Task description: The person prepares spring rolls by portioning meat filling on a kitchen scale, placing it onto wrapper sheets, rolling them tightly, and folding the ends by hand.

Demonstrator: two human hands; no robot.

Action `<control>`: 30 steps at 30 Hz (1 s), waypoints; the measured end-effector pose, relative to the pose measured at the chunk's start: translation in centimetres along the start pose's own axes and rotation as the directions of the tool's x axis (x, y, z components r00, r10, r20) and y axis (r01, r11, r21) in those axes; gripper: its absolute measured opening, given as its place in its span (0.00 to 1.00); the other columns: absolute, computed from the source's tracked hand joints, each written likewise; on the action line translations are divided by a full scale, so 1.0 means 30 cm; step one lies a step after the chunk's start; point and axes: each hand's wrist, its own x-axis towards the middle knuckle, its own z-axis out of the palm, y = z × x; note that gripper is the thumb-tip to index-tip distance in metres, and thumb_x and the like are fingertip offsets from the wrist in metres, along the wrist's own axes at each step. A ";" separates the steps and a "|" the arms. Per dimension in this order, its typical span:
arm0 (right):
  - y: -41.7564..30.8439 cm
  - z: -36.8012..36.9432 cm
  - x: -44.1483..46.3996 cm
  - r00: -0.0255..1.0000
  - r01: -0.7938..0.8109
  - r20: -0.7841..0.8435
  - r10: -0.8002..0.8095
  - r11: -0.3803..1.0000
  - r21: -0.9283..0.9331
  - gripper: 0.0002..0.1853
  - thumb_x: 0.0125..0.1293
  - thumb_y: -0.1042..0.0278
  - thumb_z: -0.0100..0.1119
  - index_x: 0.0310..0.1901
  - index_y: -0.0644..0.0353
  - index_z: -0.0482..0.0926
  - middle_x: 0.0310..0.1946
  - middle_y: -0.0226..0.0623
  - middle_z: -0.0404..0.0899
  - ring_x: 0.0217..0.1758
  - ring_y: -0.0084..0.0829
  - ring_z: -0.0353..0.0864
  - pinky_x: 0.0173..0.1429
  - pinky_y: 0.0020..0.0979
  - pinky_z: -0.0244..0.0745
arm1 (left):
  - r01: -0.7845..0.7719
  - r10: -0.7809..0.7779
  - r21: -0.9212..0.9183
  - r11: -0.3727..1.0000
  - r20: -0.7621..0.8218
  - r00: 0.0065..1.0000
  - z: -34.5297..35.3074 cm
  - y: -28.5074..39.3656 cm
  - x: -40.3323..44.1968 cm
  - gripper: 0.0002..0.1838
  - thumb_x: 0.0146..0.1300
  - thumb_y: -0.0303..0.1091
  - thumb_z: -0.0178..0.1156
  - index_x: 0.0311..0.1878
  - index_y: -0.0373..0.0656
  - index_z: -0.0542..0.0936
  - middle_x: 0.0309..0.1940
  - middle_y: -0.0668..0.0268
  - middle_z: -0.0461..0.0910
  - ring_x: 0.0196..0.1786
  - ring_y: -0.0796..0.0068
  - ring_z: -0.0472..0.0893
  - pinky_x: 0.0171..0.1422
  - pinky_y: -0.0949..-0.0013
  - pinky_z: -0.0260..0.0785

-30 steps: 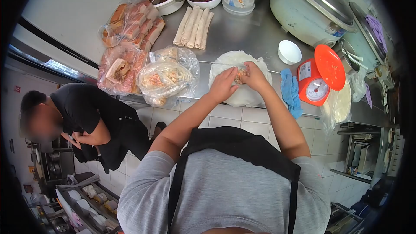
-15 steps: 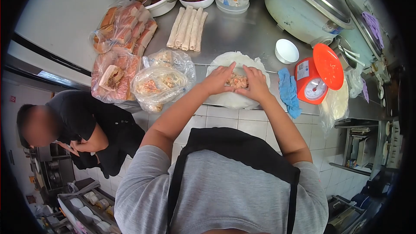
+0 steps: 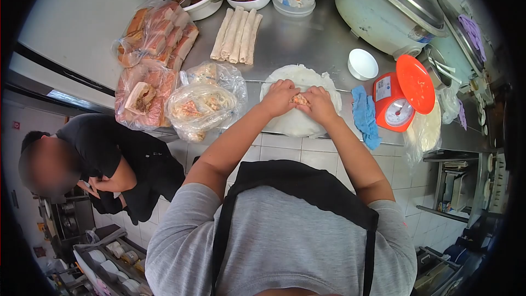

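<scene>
Thin round white wrapper sheets (image 3: 298,126) lie in a stack at the counter's front edge. A small heap of orange-and-white filling (image 3: 299,99) sits on the top sheet, mostly covered by my fingers. My left hand (image 3: 279,97) is curled over the heap's left end, fingers together and pressed in. From the other side, my right hand (image 3: 319,104) closes on the right end in the same way. Left of the stack is a clear plastic bag of similar filling (image 3: 200,104). Farther back lie several rolled white wrappers (image 3: 236,35) side by side.
On the right are a blue cloth (image 3: 365,118), a red scale (image 3: 399,96), a white bowl (image 3: 362,64) and a large lidded pot (image 3: 386,11). Bagged meat slabs (image 3: 159,35) lie on the left. A person in black (image 3: 118,159) is at the lower left.
My fingers have curled down and inward over the filling, hiding more of it. Both hands are closer together. The person at the left has shifted slightly.
</scene>
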 end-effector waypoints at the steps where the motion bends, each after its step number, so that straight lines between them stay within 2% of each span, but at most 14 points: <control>1: 0.024 0.023 0.008 0.999 -0.026 0.027 0.026 1.000 0.003 0.25 0.41 0.53 0.69 0.45 0.50 0.78 0.41 0.33 0.71 0.48 0.37 0.67 0.52 0.39 0.61 | 0.000 0.000 -0.005 1.000 0.002 1.000 0.014 -0.017 0.000 0.28 0.43 0.36 0.67 0.52 0.46 0.75 0.45 0.63 0.71 0.51 0.61 0.68 0.56 0.62 0.59; 2: 0.049 0.042 0.008 0.997 -0.052 0.054 0.052 0.999 0.004 0.27 0.40 0.53 0.69 0.46 0.51 0.78 0.42 0.33 0.71 0.49 0.38 0.67 0.52 0.39 0.60 | 0.001 -0.001 -0.011 1.000 0.003 1.000 0.029 -0.032 -0.001 0.29 0.42 0.37 0.67 0.52 0.46 0.75 0.45 0.63 0.71 0.51 0.61 0.68 0.56 0.62 0.59; 5: 0.008 -0.039 -0.033 0.975 0.077 -0.210 -0.067 0.996 0.036 0.24 0.43 0.56 0.68 0.45 0.52 0.78 0.41 0.32 0.73 0.48 0.37 0.68 0.51 0.38 0.62 | -0.020 0.018 -0.059 0.998 -0.045 0.999 0.001 -0.014 -0.041 0.25 0.46 0.36 0.65 0.51 0.48 0.76 0.45 0.64 0.71 0.50 0.62 0.68 0.55 0.61 0.58; 8: 0.031 -0.049 -0.067 0.987 0.051 -0.152 -0.041 0.997 0.063 0.23 0.43 0.57 0.68 0.44 0.52 0.78 0.41 0.32 0.73 0.48 0.37 0.68 0.52 0.39 0.62 | -0.065 0.044 -0.134 0.989 -0.152 0.987 -0.013 0.028 -0.059 0.21 0.49 0.38 0.63 0.49 0.49 0.78 0.44 0.66 0.71 0.51 0.63 0.67 0.56 0.60 0.56; 11: 0.085 0.037 -0.062 0.985 0.011 -0.172 0.003 0.997 0.081 0.25 0.42 0.58 0.68 0.46 0.52 0.77 0.41 0.33 0.73 0.48 0.38 0.68 0.53 0.38 0.61 | -0.001 -0.001 -0.009 1.000 -0.136 0.991 0.065 0.029 -0.038 0.24 0.51 0.41 0.62 0.54 0.50 0.75 0.45 0.65 0.71 0.51 0.62 0.66 0.56 0.60 0.55; 14: 0.098 0.033 -0.053 0.989 0.044 -0.145 -0.034 0.997 0.065 0.22 0.43 0.61 0.68 0.44 0.52 0.78 0.40 0.33 0.73 0.47 0.38 0.69 0.52 0.38 0.61 | 0.083 -0.081 0.019 0.996 -0.080 0.993 0.070 0.041 -0.019 0.24 0.53 0.41 0.62 0.55 0.51 0.74 0.44 0.65 0.71 0.51 0.62 0.66 0.56 0.60 0.55; 17: 0.014 -0.025 -0.046 0.958 0.055 -0.287 -0.011 0.988 0.147 0.15 0.46 0.64 0.65 0.39 0.53 0.79 0.36 0.32 0.74 0.45 0.37 0.70 0.50 0.38 0.62 | -0.059 0.051 -0.069 0.996 -0.121 0.991 0.027 0.016 -0.028 0.19 0.53 0.39 0.61 0.51 0.52 0.77 0.43 0.66 0.71 0.50 0.62 0.67 0.55 0.60 0.56; 20: 0.005 -0.004 -0.023 0.967 0.141 -0.240 -0.089 0.968 0.208 0.15 0.47 0.63 0.65 0.39 0.52 0.79 0.38 0.32 0.73 0.46 0.37 0.69 0.50 0.39 0.62 | -0.003 0.002 -0.087 0.996 -0.013 1.000 0.013 0.020 -0.017 0.20 0.51 0.41 0.62 0.50 0.52 0.77 0.43 0.65 0.71 0.50 0.62 0.67 0.55 0.60 0.56; 23: 0.046 0.070 -0.015 0.989 0.033 -0.148 -0.010 0.988 0.153 0.15 0.47 0.62 0.64 0.39 0.52 0.78 0.38 0.31 0.73 0.47 0.37 0.69 0.50 0.39 0.61 | -0.018 0.016 -0.079 0.997 -0.024 1.000 0.048 -0.023 -0.023 0.23 0.49 0.42 0.64 0.51 0.52 0.76 0.43 0.65 0.71 0.50 0.61 0.67 0.56 0.60 0.56; 26: -0.051 -0.009 -0.031 0.948 -0.038 -0.310 0.074 0.992 0.118 0.14 0.48 0.62 0.64 0.38 0.51 0.79 0.38 0.31 0.72 0.47 0.36 0.69 0.50 0.39 0.61 | -0.078 0.074 -0.042 0.996 -0.096 0.993 0.012 -0.014 -0.040 0.21 0.48 0.42 0.64 0.48 0.52 0.78 0.41 0.66 0.72 0.48 0.63 0.68 0.55 0.60 0.56; 30: -0.032 0.044 -0.029 0.976 -0.004 -0.217 0.014 0.999 0.044 0.13 0.47 0.61 0.64 0.37 0.50 0.80 0.38 0.31 0.72 0.48 0.35 0.68 0.50 0.38 0.61 | -0.083 0.082 0.000 0.997 -0.154 0.985 0.033 -0.021 -0.039 0.19 0.47 0.44 0.65 0.44 0.53 0.80 0.37 0.71 0.73 0.46 0.66 0.69 0.54 0.60 0.56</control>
